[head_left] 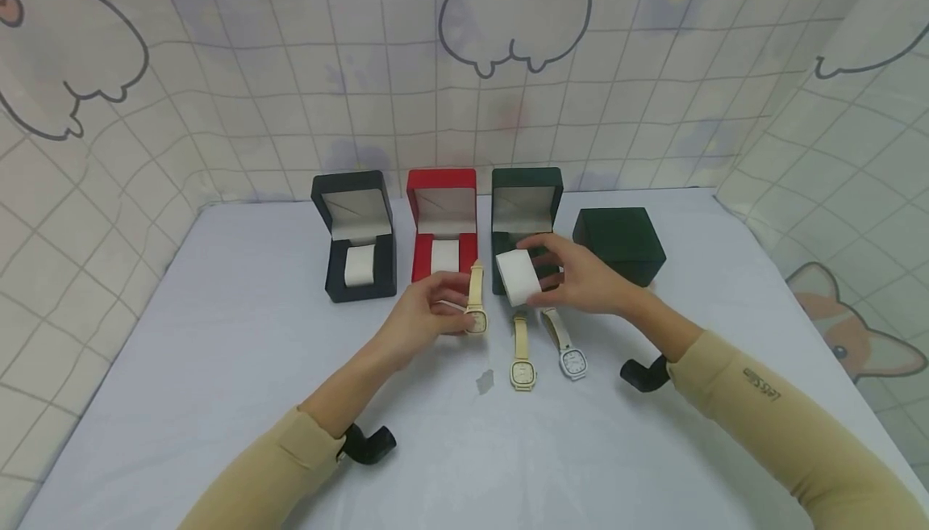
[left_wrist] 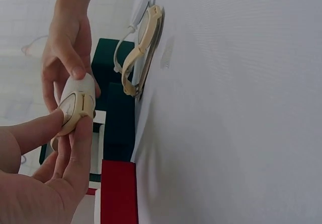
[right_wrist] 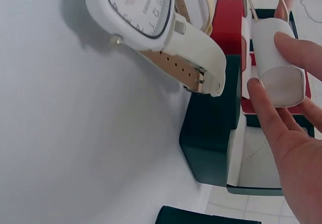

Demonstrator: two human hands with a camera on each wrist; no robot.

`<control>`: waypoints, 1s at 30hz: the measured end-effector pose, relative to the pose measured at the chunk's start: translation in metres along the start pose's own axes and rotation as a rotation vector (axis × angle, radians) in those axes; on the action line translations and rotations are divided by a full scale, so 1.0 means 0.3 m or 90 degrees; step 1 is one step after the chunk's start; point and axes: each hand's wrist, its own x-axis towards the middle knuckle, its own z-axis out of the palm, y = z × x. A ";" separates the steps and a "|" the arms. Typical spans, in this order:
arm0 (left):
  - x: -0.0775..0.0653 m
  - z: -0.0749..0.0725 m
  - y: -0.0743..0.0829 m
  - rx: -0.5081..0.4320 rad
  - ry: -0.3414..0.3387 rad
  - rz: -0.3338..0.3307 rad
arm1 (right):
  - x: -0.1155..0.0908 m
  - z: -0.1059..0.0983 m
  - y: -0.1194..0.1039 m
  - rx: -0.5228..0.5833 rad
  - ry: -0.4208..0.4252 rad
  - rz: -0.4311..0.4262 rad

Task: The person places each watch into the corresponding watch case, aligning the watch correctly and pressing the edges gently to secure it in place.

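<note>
In the head view, my left hand point(head_left: 417, 316) pinches a cream-strapped wristwatch point(head_left: 476, 292) by its case, its strap pointing away from me. The left wrist view has thumb and fingers on the case of this watch point(left_wrist: 79, 114). My right hand point(head_left: 581, 278) grips a white watch cushion point(head_left: 518, 278) between thumb and fingers, in front of the open green watch box point(head_left: 527, 178). Held close together, the watch overlaps the cushion in the left wrist view. Another cream watch point(head_left: 522, 373) and a white watch point(head_left: 572, 360) lie on the table below the right hand.
An open black box point(head_left: 335, 268) and an open red box point(head_left: 422, 260), each with a white cushion inside, stand left of the green one. A closed dark green box point(head_left: 620, 235) sits at the right. A small grey patch point(head_left: 485, 382) marks the white tabletop point(head_left: 239, 336).
</note>
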 end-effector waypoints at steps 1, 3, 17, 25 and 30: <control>0.002 0.001 0.002 0.000 0.002 0.000 | -0.002 0.002 0.000 -0.003 -0.003 0.002; 0.005 0.003 0.008 -0.003 0.003 0.000 | -0.006 0.004 -0.003 -0.002 -0.009 0.001; 0.020 0.007 0.021 0.002 0.018 -0.007 | -0.016 0.012 -0.017 0.018 -0.031 -0.023; 0.024 0.006 0.023 -0.008 0.006 0.002 | -0.021 0.010 -0.019 0.043 -0.044 -0.043; 0.023 0.004 0.027 -0.014 -0.004 0.010 | -0.021 0.007 -0.016 0.058 -0.054 -0.058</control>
